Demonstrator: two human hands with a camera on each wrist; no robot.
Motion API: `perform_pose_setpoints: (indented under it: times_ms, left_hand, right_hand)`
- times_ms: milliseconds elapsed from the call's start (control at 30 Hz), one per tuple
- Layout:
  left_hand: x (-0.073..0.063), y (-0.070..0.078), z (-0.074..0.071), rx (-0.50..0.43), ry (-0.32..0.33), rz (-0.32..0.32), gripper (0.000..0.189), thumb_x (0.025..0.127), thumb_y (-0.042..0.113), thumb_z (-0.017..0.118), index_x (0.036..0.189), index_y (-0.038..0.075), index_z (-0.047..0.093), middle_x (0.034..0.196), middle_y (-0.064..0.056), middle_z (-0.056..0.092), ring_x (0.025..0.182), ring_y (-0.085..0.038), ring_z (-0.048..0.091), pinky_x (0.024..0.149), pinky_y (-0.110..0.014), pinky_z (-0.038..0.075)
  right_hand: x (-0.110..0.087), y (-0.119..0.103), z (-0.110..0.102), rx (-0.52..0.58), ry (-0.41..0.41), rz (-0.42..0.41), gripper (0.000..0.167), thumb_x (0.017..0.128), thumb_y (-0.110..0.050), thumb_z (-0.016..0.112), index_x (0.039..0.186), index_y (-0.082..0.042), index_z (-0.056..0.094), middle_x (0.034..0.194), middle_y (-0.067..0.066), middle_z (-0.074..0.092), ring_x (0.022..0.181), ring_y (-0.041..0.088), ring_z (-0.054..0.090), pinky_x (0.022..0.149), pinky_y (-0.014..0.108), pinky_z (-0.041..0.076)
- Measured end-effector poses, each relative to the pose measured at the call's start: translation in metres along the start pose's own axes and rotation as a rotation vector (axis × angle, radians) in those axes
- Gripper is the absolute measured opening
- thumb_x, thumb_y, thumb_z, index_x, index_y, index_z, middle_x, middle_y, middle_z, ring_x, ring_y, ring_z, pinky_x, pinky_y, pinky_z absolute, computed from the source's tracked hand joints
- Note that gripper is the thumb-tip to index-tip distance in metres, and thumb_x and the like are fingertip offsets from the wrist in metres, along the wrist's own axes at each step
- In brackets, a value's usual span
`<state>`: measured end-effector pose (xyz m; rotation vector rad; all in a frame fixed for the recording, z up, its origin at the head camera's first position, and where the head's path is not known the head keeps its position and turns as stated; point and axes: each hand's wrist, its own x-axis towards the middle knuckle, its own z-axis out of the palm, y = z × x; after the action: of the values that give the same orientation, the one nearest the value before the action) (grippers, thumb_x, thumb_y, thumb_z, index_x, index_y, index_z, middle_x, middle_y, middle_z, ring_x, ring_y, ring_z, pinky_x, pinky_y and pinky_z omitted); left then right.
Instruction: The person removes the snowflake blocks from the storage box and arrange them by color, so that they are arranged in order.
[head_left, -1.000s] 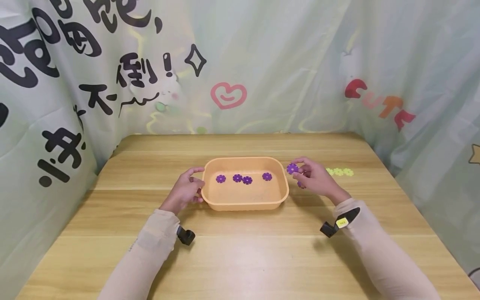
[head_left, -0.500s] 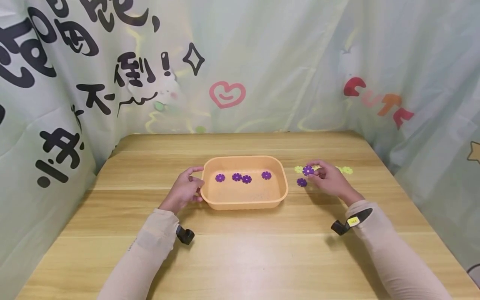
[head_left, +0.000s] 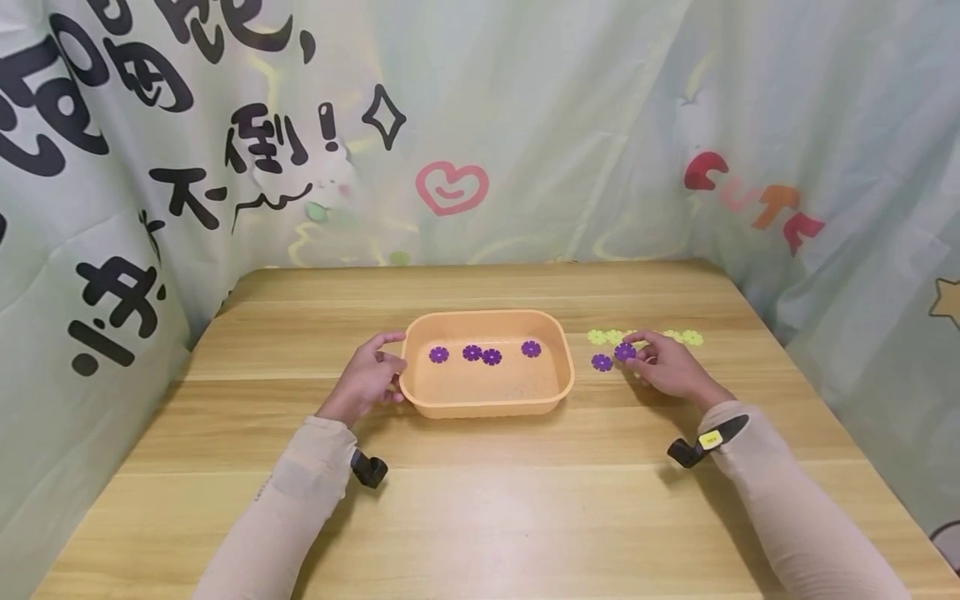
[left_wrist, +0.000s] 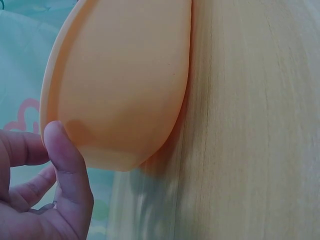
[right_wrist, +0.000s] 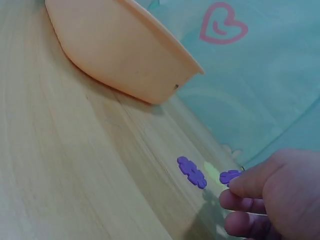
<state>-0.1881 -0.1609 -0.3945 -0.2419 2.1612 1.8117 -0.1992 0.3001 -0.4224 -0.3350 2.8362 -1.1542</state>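
Note:
My left hand [head_left: 366, 379] holds the left end of an orange plastic basin [head_left: 487, 409]; in the left wrist view the thumb [left_wrist: 65, 155] lies over its rim. Several purple flower-shaped discs, one of them a purple disc [head_left: 531, 349] at the right, lie inside the basin. To the right of it, my right hand [head_left: 667, 367] pinches a purple flower-shaped disc [head_left: 625, 352] between thumb and fingertips, low over the table. Just left of that one, another purple disc [head_left: 602, 362] lies flat on the wood. Behind them runs a row of yellow flower-shaped discs [head_left: 596, 337], partly hidden by the right hand.
The wooden table [head_left: 480, 500] reaches back to a pale green curtain [head_left: 555, 167] with printed lettering and a pink heart. A small black camera sits on each wrist, such as the right wrist camera [head_left: 686, 452].
My right hand has moved right, away from the basin's edge, and down towards the table with the purple disc still pinched. More yellow discs now show. The left hand stays at the basin.

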Motion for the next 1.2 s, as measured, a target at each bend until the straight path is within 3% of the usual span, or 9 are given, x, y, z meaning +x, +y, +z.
perform_pose_setpoints:
  times_ms: [200,733,967,1200]
  left_hand:
    - [0.0007,-0.0002,-0.001,0.007,0.001,-0.007,0.052,0.096,0.001,0.049,0.145,0.017,0.038,0.116,-0.02,0.047,0.071,-0.019,0.054,0.053,-0.026,0.053]
    - [0.0003,0.0016,-0.0007,0.011,0.003,-0.009,0.051,0.096,0.002,0.05,0.143,0.02,0.039,0.116,-0.019,0.047,0.073,-0.02,0.054,0.054,-0.027,0.054]
    - [-0.0005,0.0016,-0.001,0.006,-0.004,-0.004,0.052,0.096,0.002,0.05,0.144,0.019,0.039,0.118,-0.02,0.047,0.073,-0.02,0.054,0.055,-0.027,0.054]
    - [-0.0005,0.0008,-0.0012,0.006,-0.003,-0.003,0.051,0.096,0.002,0.05,0.144,0.018,0.039,0.116,-0.02,0.047,0.072,-0.02,0.054,0.054,-0.027,0.054]
  right_hand:
    - [0.0011,0.0053,0.0014,-0.006,-0.041,0.003,0.035,0.09,-0.005,0.062,0.124,0.003,0.054,0.08,0.009,0.06,0.06,0.019,0.057,0.052,0.027,0.049]
    - [0.0038,0.0038,0.0015,-0.151,-0.068,-0.016,0.034,0.092,-0.009,0.063,0.123,0.004,0.056,0.081,0.008,0.062,0.061,0.017,0.057,0.056,0.03,0.048]
    - [0.0044,0.0045,0.0009,-0.194,-0.06,-0.039,0.034,0.091,-0.011,0.064,0.121,0.003,0.058,0.082,0.006,0.063,0.072,0.019,0.057,0.063,0.033,0.048]
    - [0.005,0.0042,0.0002,-0.173,-0.071,-0.038,0.035,0.091,-0.01,0.063,0.123,0.003,0.056,0.083,0.006,0.063,0.07,0.018,0.058,0.061,0.032,0.049]
